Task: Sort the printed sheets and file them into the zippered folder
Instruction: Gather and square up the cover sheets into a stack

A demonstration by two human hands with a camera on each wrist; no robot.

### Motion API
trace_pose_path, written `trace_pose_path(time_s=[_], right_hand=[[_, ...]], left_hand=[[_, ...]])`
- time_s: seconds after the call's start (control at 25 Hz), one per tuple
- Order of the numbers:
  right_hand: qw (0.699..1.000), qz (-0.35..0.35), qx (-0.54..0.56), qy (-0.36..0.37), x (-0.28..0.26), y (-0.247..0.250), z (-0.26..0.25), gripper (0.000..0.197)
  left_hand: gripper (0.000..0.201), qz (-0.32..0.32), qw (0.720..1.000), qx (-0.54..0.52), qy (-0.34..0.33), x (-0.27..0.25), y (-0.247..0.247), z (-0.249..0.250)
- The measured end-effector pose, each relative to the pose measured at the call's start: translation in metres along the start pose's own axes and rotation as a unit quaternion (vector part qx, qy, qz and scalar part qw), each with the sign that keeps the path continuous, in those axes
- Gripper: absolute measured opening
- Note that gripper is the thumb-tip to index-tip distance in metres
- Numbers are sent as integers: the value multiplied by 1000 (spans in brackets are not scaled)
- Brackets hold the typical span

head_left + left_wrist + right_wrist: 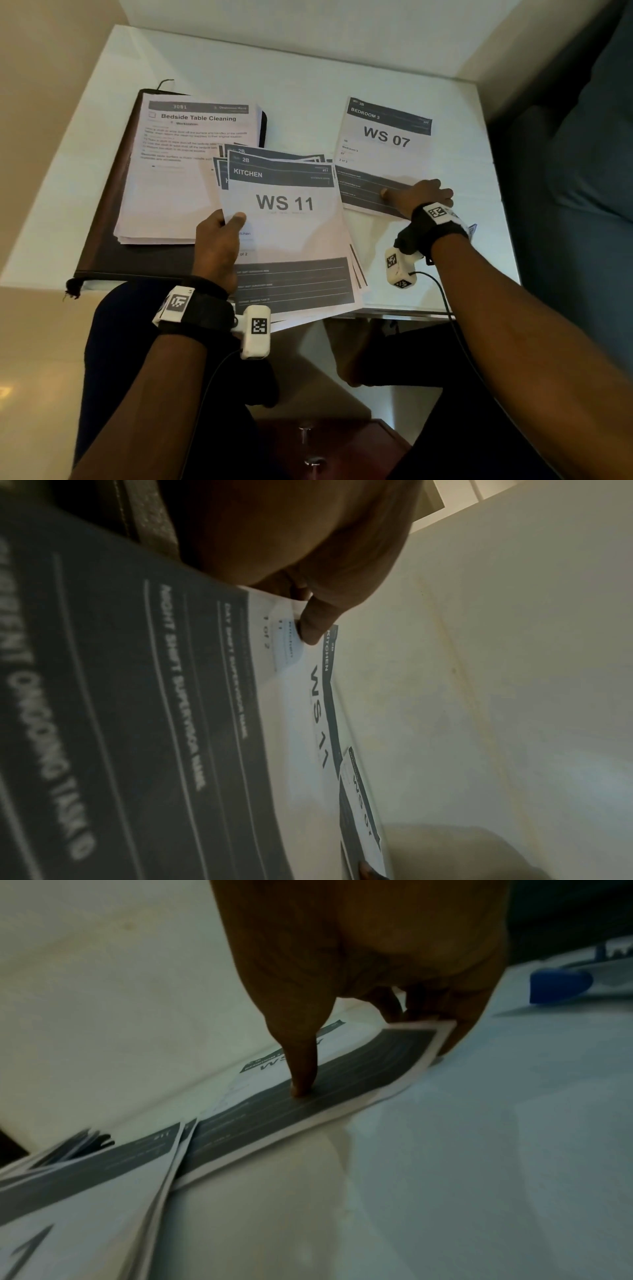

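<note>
My left hand [228, 223] grips a fanned stack of printed sheets by its left edge, thumb [315, 627] on top. The top sheet [284, 205] reads "KITCHEN WS 11" [320, 710]. To the right a "BEDROOM 3 WS 07" sheet [385, 137] lies flat on the white table [308, 61]. My right hand [419, 198] pinches its lower right corner [394, 1053], thumb pressed on the dark band and fingers [448, 1042] curled at the edge. At the left, a "Bedside Table Cleaning" pile [171, 178] rests on the dark zippered folder [102, 246], which lies open.
The stack I hold overhangs the table's front edge above my knees. A blue-capped object [558, 985] lies on the table just right of my right hand. A blue cushion [589, 164] borders the table on the right. A wooden drawer front with metal knobs [306, 432] is below.
</note>
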State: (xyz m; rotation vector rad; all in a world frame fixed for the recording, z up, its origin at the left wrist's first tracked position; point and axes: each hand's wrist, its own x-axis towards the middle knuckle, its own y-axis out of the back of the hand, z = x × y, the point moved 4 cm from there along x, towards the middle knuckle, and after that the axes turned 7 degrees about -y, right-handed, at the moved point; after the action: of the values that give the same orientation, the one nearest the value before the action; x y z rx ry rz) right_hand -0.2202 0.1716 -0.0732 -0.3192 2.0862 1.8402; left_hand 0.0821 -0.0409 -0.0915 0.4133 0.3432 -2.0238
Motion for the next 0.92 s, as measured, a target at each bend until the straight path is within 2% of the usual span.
trace_pose_path(time_s=[0.08, 0.12, 0.2, 0.28, 0.32, 0.4, 0.48, 0.56, 0.6, 0.76, 0.92], right_hand=[[998, -14, 56, 2, 14, -5, -4, 96], [995, -13, 96, -1, 20, -6, -4, 87], [983, 19, 180, 12, 28, -4, -1, 54], [959, 61, 273, 47, 28, 4, 5, 26], [940, 88, 325, 52, 25, 11, 10, 19], [883, 122, 451, 38, 18, 26, 22, 8], [828, 137, 541, 53, 13, 38, 34, 7], [786, 115, 602, 83, -4, 42, 39, 7], [778, 96, 612, 101, -16, 39, 41, 8], [811, 0, 563, 159, -86, -5, 36, 13], [842, -89, 506, 162, -130, -61, 37, 12]], left_hand=[[16, 4, 1000, 5, 3, 0, 0, 0], [17, 6, 1000, 5, 4, 1, 0, -1], [19, 4, 1000, 8, 9, 1, 0, -1], [19, 3, 1000, 1, 10, 1, 0, -1], [18, 4, 1000, -3, 7, 1, -1, -1], [16, 6, 1000, 4, 3, 1, 0, 0], [16, 2, 1000, 3, 4, 0, 0, 0], [18, -5, 1000, 3, 7, -1, 0, 1], [18, -7, 1000, 6, 5, -2, -1, 2], [17, -3, 1000, 12, 7, -2, -1, 2], [24, 4, 998, -43, 44, 0, 0, 4]])
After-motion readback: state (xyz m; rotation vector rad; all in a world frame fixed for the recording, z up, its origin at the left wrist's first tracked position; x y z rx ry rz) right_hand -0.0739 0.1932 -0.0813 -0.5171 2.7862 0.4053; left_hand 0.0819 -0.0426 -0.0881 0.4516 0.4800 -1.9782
